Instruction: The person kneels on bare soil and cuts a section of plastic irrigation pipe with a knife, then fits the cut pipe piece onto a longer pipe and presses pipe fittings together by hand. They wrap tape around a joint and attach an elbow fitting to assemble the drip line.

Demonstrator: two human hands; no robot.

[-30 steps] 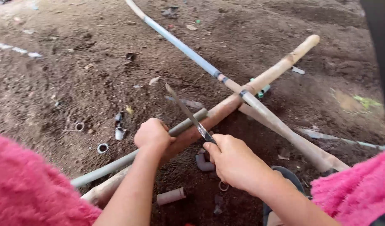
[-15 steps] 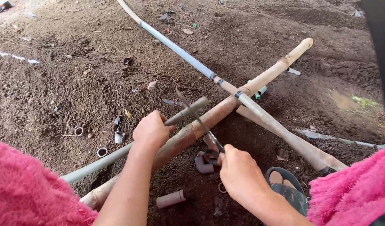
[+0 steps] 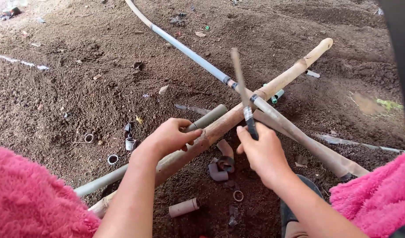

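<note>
Fingers of the right hand (image 3: 264,152) are wrapped tight around the dark handle of a hacksaw blade (image 3: 241,86), which rises near-upright from the fist toward the upper middle of the frame, its upper length blurred. Fingers of the left hand (image 3: 169,137) are curled down over a grey plastic pipe (image 3: 209,118) and the bamboo pole (image 3: 281,81) just beneath it, pressing the two together at the centre of the frame; the thumb tip points toward the right hand, the two hands near but apart.

The grey pipe's cut end lies just right of the left hand, and its length runs to the lower left. The bamboo pole runs diagonally from lower left to upper right. A second, weathered pole (image 3: 308,143) crosses it just right of the blade and slopes to the lower right. A long pale hose (image 3: 184,49) comes down from the top of the frame to the crossing point.

Below the hands, short pipe offcuts (image 3: 220,165) lie on the bare earth floor (image 3: 70,88), with one pale tube piece (image 3: 184,207) lower down and what appear to be small cut rings (image 3: 112,158) at left. Pink fleece sleeves (image 3: 30,198) fill both bottom corners.
</note>
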